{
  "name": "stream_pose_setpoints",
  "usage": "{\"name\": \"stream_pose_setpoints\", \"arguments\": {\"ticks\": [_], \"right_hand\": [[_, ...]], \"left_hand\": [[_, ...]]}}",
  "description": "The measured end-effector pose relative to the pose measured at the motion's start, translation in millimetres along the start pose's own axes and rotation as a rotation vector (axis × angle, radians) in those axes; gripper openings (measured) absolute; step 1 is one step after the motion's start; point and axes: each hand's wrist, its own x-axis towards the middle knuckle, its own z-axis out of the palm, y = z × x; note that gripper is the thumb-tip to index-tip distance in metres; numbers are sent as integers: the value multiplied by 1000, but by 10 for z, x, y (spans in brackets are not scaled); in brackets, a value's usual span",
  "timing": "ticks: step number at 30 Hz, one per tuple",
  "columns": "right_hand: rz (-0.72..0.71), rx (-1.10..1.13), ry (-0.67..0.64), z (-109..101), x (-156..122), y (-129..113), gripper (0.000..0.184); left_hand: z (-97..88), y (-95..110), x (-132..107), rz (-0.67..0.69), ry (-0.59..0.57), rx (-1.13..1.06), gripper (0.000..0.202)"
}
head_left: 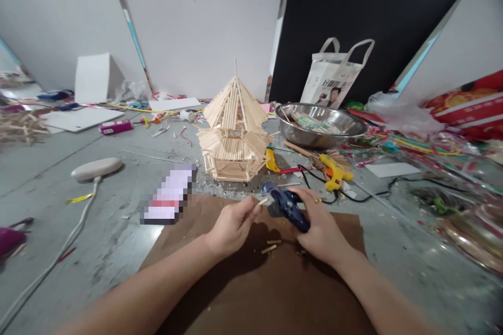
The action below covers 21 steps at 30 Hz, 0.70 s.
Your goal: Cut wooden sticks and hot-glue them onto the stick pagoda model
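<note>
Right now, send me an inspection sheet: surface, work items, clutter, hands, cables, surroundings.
Surface: grey floor, stained; brown sheet below the hands, cut pieces on it.
Work items: short stick and blue hand tool in hand; stick tower upright beyond the sheet.
Clutter: phone, metal bowl, yellow glue gun.
Hands: left hand pinches the stick; right hand grips the tool; stick-to-tool contact unclear.
Cables: black cord near the glue gun; pale cable at left.
Surroundings: white board and black board behind; tote bag before the black one.
</note>
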Motion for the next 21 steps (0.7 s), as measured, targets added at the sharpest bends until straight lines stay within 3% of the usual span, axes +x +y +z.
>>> {"name": "stream_pose_setpoints", "arguments": {"ticks": [6, 13, 21], "right_hand": [[-41, -59, -78, 56, -31, 2, 67], [-73, -85, -104, 43, -20, -39, 55], [-81, -120, -126, 39, -6, -70, 50]], "left_hand": [[-9, 0, -13, 37, -35, 63, 28], [-34, 1, -24, 110, -91, 38, 29], [-47, -5, -23, 107, -126, 75, 29]]}}
